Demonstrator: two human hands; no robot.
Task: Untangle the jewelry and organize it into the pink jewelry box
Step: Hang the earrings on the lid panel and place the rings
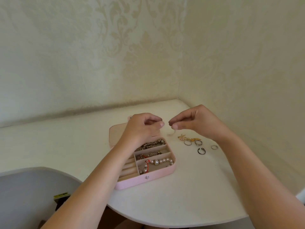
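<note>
Beside pink jewelry box, pale chain dangling from fingers of right hand

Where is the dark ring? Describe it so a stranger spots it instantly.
Start at the open pink jewelry box on the white table. To its right lie four loose rings; the dark ring is nearest you, blackish and open-ended; the others are silvery.
</note>
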